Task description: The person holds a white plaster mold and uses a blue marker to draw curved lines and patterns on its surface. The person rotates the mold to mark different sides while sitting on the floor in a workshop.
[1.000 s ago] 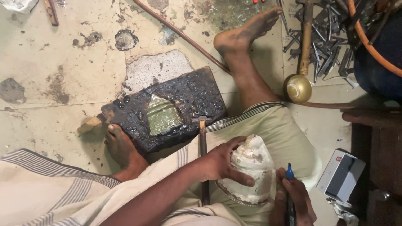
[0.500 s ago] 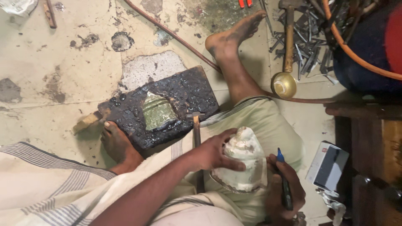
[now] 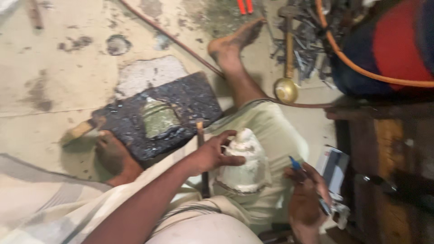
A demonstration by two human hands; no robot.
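Observation:
I sit on the floor with a white conch shell (image 3: 244, 165) resting on my lap. My left hand (image 3: 210, 156) grips the shell's left side, thumb over its top. My right hand (image 3: 305, 199) holds a blue pen (image 3: 300, 169) just right of the shell, tip pointing up and away from it. A thin dark rod (image 3: 202, 153) lies under my left wrist. In front of my knees sits a black pitch block (image 3: 167, 113) with a greenish metal piece (image 3: 158, 119) set in it.
My feet (image 3: 233, 43) (image 3: 113, 156) flank the block. A brass-headed mallet (image 3: 287, 88), a pile of metal tools (image 3: 312, 40), an orange hose (image 3: 361, 70) and a small box (image 3: 334, 169) lie to the right, beside dark wooden furniture (image 3: 389, 149).
The view has shifted so everything slid left and up slightly. My right hand with the pen has drawn a little away from the shell; my left hand keeps its grip.

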